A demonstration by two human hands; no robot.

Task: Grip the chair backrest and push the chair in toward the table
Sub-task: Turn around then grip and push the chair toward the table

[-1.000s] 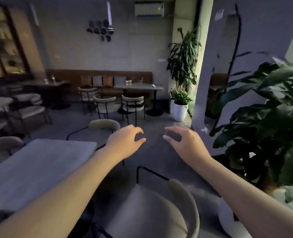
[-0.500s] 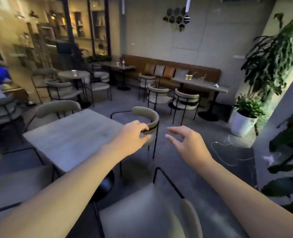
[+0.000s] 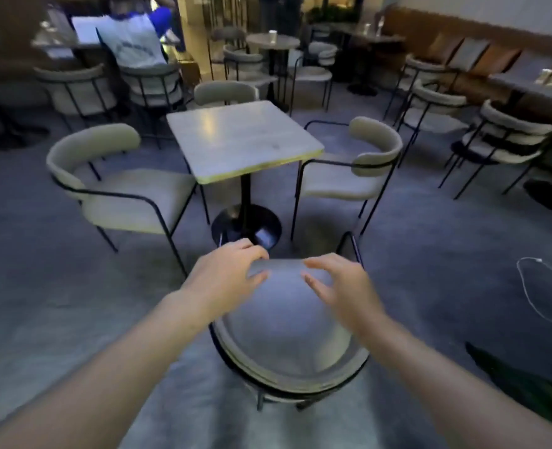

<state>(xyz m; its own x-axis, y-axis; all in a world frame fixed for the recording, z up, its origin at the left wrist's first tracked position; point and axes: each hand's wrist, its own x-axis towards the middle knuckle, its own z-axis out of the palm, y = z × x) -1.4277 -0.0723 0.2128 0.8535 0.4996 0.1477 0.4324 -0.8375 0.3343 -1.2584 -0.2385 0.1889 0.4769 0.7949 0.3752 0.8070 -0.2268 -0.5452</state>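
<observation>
**2 open hands above the near chair**

2 bare forearms reach forward and down over the nearest chair (image 3: 287, 322), a round-seated piece with beige upholstery and a thin black metal frame. Its curved padded backrest (image 3: 292, 379) lies closest to the camera, at the lower edge of the seat, and neither hand touches it. The left hand (image 3: 226, 280) is spread with curled fingers and holds nothing; it hovers over the far left rim of the seat. The right hand (image 3: 342, 286) is likewise open and empty, fingers bent loosely, over the far right part of the seat. Whether either hand brushes the seat cushion cannot be told, since the picture is blurred there.

The chair stands apart from the square pale stone-look surface (image 3: 242, 140), which rests on a black pedestal with a round base (image 3: 247, 225). The base sits just beyond the chair's front edge. 3 matching beige chairs ring that surface: 1 on the left (image 3: 119, 186), 1 on the right (image 3: 355, 163) and 1 behind it (image 3: 226, 92). The floor (image 3: 73, 286) is grey and carpet-like. A thin white cable (image 3: 533, 286) loops on it at the right. In the background a seated person in a white and blue top (image 3: 132, 40) faces away.
</observation>
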